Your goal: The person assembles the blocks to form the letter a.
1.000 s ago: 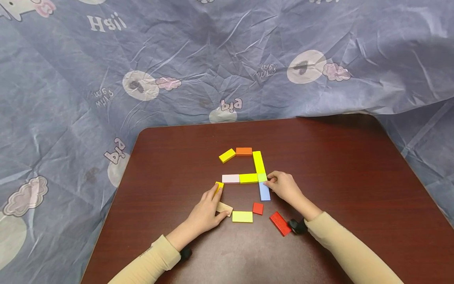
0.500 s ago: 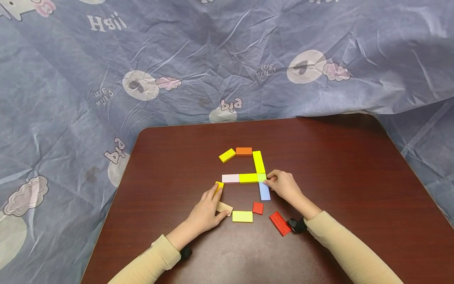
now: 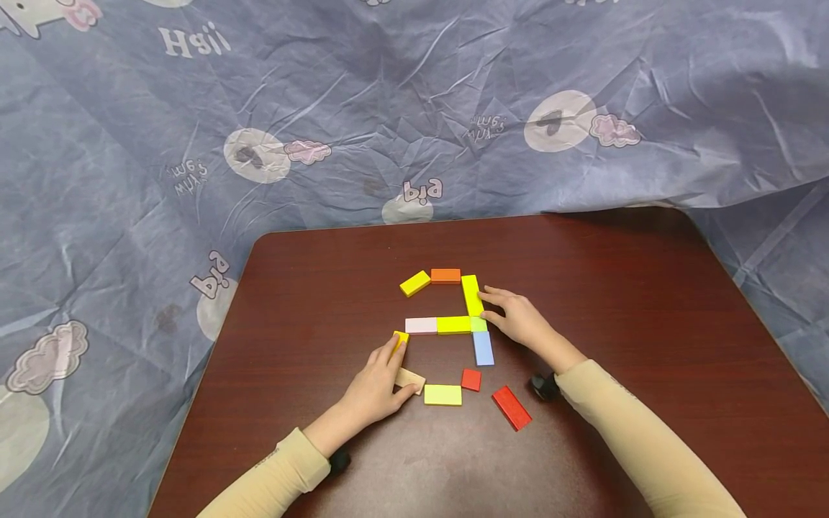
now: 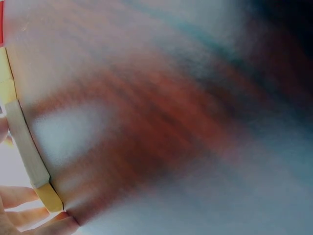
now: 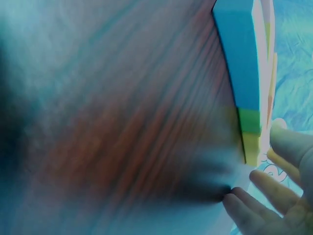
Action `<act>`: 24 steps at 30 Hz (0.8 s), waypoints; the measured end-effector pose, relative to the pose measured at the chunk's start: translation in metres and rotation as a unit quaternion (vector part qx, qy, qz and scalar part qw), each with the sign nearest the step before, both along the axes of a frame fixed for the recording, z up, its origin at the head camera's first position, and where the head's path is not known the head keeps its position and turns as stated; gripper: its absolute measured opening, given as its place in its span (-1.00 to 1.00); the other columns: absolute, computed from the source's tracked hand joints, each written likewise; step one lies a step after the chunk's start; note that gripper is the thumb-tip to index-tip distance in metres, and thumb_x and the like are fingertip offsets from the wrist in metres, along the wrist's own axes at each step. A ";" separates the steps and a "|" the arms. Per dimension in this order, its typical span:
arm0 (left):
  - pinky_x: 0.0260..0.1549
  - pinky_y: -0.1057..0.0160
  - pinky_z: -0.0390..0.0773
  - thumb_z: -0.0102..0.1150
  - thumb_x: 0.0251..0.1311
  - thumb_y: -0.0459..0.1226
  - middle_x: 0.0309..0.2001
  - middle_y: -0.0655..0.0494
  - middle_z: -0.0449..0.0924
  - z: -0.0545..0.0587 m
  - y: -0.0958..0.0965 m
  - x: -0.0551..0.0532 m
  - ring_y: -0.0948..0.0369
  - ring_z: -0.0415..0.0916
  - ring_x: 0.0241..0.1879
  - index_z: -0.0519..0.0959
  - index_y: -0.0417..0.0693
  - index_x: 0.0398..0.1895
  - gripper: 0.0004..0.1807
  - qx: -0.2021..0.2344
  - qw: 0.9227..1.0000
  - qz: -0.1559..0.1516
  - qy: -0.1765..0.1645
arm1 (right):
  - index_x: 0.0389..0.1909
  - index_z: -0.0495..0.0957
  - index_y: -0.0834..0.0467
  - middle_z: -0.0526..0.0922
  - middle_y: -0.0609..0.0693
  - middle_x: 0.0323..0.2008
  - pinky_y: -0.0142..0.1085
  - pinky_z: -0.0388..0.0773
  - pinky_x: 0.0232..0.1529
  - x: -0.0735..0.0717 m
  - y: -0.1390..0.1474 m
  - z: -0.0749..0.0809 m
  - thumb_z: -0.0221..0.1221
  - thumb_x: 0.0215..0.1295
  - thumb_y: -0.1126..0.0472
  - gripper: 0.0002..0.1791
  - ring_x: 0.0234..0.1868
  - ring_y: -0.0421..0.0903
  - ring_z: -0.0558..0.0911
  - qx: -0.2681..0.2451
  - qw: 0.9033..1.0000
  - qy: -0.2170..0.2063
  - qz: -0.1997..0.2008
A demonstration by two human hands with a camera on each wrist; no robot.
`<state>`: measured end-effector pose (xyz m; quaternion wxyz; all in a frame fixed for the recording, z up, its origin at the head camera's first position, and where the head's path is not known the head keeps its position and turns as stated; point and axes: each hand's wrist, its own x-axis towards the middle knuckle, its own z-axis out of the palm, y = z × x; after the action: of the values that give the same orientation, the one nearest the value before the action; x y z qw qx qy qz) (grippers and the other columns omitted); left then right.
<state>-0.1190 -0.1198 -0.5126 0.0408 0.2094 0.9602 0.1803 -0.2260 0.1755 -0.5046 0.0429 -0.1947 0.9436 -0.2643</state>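
Note:
Flat coloured blocks form a figure on the table. My left hand (image 3: 370,385) rests with its fingertips on an orange-yellow block (image 3: 401,337), its thumb at the end of a pale wooden block (image 3: 411,380); part of both is covered. Its fingers look fairly straight. In the left wrist view the wooden block (image 4: 28,144) shows between thumb and fingers. My right hand (image 3: 520,319) has its fingers spread beside the long yellow block (image 3: 472,295), index fingertip at its right edge. The thumb tip lies near a small light green block (image 3: 478,324), above a blue block (image 3: 483,348).
A pink block (image 3: 421,326) and a yellow one (image 3: 453,325) make the middle row. Farther back lie an orange block (image 3: 445,276) and a tilted yellow one. Nearer are a pale yellow block (image 3: 443,395), a small red square (image 3: 471,380) and a separate red block (image 3: 512,408).
My right hand has let go at the light green block and moved slightly away from me, fingers now spread beside the long yellow block. The left hand has stayed in place.

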 end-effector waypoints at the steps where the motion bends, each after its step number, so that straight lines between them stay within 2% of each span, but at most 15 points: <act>1: 0.11 -0.09 0.53 0.31 0.21 -0.04 0.45 -0.27 0.17 0.000 0.000 0.000 -0.19 0.28 0.35 0.28 -0.38 0.40 -0.17 0.000 1.000 0.000 -0.001 | 0.33 0.42 0.24 0.35 0.25 0.39 0.14 0.34 0.30 -0.002 0.000 0.000 0.25 0.33 0.17 -0.42 0.37 0.26 0.37 0.003 1.000 0.000 0.004; 8: 0.10 -0.08 0.54 0.32 0.20 -0.05 0.45 -0.27 0.17 -0.002 0.000 0.000 -0.19 0.27 0.35 0.28 -0.38 0.39 -0.17 -0.001 1.000 -0.001 -0.001 | 0.37 0.38 0.21 0.23 0.22 0.47 0.12 0.33 0.32 -0.009 -0.001 -0.002 0.26 0.33 0.12 -0.38 0.42 0.24 0.32 0.032 0.999 -0.013 0.030; 14: 0.12 -0.08 0.52 0.32 0.20 -0.05 0.45 -0.27 0.16 -0.001 0.000 0.000 -0.19 0.27 0.35 0.28 -0.38 0.39 -0.17 -0.001 1.000 -0.001 -0.003 | 0.38 0.38 0.19 0.32 0.21 0.42 0.15 0.26 0.36 -0.008 -0.002 -0.004 0.24 0.34 0.12 -0.39 0.45 0.26 0.25 0.033 0.999 -0.029 0.022; 24: 0.12 -0.08 0.52 0.32 0.21 -0.04 0.45 -0.28 0.17 0.000 0.000 0.000 -0.20 0.28 0.35 0.29 -0.39 0.39 -0.17 0.001 1.000 -0.003 0.001 | 0.38 0.38 0.17 0.38 0.22 0.38 0.15 0.27 0.35 -0.008 -0.002 -0.006 0.24 0.35 0.10 -0.39 0.46 0.26 0.22 0.032 0.999 -0.032 0.018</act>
<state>-0.1193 -0.1202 -0.5127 0.0399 0.2122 0.9594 0.1814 -0.2344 0.1734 -0.5105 0.0841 -0.2017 0.9461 -0.2391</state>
